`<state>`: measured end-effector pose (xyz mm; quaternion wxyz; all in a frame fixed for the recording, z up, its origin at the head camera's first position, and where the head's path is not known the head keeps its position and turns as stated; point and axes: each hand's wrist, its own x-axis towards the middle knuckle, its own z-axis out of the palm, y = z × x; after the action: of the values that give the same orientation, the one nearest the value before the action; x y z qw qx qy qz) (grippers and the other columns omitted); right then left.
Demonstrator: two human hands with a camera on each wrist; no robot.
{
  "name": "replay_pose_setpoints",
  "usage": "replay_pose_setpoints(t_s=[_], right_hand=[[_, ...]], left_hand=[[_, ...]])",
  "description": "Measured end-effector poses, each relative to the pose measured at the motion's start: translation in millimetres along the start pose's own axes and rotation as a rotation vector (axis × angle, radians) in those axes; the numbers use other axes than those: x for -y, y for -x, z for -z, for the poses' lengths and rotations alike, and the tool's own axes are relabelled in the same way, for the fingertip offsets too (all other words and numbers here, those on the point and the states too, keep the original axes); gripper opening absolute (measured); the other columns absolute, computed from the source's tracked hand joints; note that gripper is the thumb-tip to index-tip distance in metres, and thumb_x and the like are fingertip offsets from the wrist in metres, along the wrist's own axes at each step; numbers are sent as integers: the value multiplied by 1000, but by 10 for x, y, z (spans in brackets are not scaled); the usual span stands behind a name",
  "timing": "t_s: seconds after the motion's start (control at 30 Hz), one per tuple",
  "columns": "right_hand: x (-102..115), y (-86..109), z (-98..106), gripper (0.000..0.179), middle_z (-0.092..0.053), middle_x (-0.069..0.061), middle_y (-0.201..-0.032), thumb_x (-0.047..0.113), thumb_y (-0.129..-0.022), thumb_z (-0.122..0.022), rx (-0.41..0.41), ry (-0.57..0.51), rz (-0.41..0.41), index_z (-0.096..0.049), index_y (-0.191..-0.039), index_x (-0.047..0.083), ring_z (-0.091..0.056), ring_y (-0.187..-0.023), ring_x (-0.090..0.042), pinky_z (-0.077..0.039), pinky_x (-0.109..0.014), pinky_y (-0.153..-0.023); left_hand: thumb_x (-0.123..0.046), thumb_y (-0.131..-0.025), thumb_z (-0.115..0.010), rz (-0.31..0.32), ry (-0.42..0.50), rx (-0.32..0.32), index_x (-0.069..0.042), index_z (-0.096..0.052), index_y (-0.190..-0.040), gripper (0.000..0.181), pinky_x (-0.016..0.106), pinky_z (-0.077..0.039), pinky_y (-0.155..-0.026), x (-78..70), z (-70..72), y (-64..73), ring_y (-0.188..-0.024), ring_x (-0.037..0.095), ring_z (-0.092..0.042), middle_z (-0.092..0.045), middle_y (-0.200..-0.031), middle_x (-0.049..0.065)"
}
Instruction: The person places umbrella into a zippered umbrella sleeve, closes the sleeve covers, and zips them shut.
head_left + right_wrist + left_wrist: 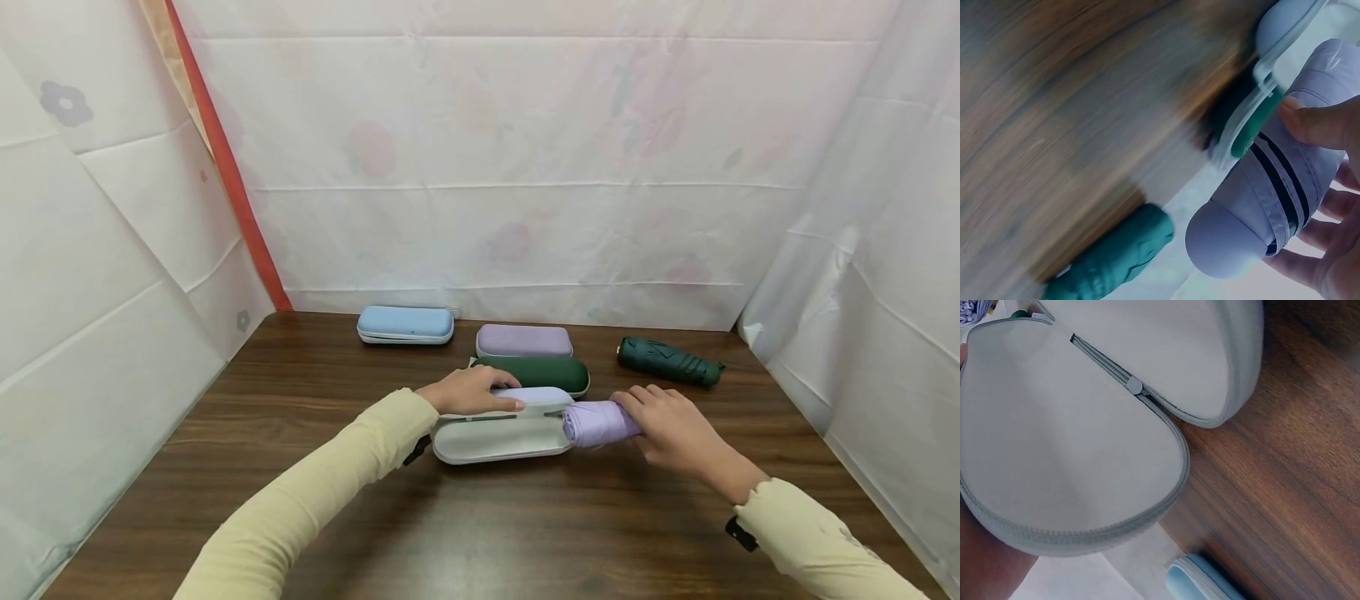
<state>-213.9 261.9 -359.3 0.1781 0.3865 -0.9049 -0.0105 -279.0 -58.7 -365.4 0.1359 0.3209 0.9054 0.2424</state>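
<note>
An unzipped zip case [498, 446] with a pale interior lies spread on the table before me. My left hand [474, 392] grips its raised lavender lid [551, 395]; in the left wrist view the hand is mostly behind the lid lining [1066, 437], and the zipper pull [1135, 385] shows at the hinge side. A folded lavender umbrella [596, 423] is in my right hand [671, 427], its rolled end at the right end of the case. The right wrist view shows thumb and fingers around the umbrella [1285, 169], near its dark stripes and rounded handle.
Directly behind the open case lies a green case [536, 372], with a purple case [523, 340] behind that. A light blue case [405, 322] stands at the back left. At the back right is a dark green folded umbrella [667, 362]. Pale curtains [510, 167] enclose the table.
</note>
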Motion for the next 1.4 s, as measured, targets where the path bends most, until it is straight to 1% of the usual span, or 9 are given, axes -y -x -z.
replay_pose_setpoints(t_s=[0.1, 0.23, 0.47, 0.6, 0.87, 1.07, 1.23, 1.4], right_hand=[[82, -46, -7, 58, -62, -12, -102, 13, -65, -86, 2, 18, 22, -59, -115, 0, -60, -90, -29, -50, -46, -73], [177, -103, -47, 59, -62, -11, -102, 17, -65, -86, -16, 50, 46, -59, -116, 2, -61, -91, -29, -49, -46, -73], [328, -173, -122, 59, -62, -10, -101, 21, -67, -84, -24, 89, 51, -60, -118, 3, -60, -90, -28, -49, -46, -74], [399, -205, -150, 60, -63, -11, -102, 23, -67, -85, -37, 105, 56, -61, -118, 3, -60, -89, -28, -50, -45, -74], [527, -265, -209, 57, -63, -12, -104, 22, -67, -83, -67, 141, 61, -62, -116, 2, -60, -88, -28, -50, -42, -72], [634, -315, -255, 50, -63, -14, -104, 17, -72, -77, -94, 160, 70, -62, -117, 1, -60, -96, -31, -51, -43, -76], [722, -364, -296, 46, -62, -13, -101, 17, -75, -75, -95, 170, 67, -61, -117, 2, -60, -90, -30, -51, -44, -75], [792, -411, -343, 40, -61, -12, -95, 15, -74, -74, -101, 178, 78, -61, -110, 2, -59, -82, -29, -52, -42, -69]], left_hand=[[-47, -94, -56, -8, -9, 0, -16, -60, -129, 47, 36, -44, -91, 0, -6, -8, -109, 11, -57, -61, -124, -3], [-45, -94, -56, -27, 0, -5, -15, -60, -129, 46, 36, -44, -91, -10, -25, -18, -109, 10, -57, -61, -124, -2], [-47, -94, -55, -50, 15, -4, -15, -60, -129, 48, 32, -44, -92, -29, -83, -57, -110, 8, -55, -61, -124, -3], [-47, -94, -55, -50, 22, -12, -15, -60, -129, 47, 32, -44, -92, -80, -85, -67, -109, 8, -55, -60, -125, -3], [-47, -94, -54, -57, 17, -27, -15, -62, -127, 47, 30, -45, -88, -172, -96, -112, -105, 7, -57, -63, -121, -3], [-48, -94, -54, -44, 3, -31, -16, -62, -127, 47, 31, -45, -87, -233, -111, -142, -104, 8, -57, -63, -120, -4], [-50, -94, -53, -44, -11, -35, -17, -61, -128, 49, 31, -44, -89, -280, -118, -151, -108, 9, -56, -62, -123, -4], [-52, -94, -52, -44, -9, -36, -17, -61, -128, 50, 31, -44, -88, -294, -121, -150, -109, 9, -56, -61, -123, -4]])
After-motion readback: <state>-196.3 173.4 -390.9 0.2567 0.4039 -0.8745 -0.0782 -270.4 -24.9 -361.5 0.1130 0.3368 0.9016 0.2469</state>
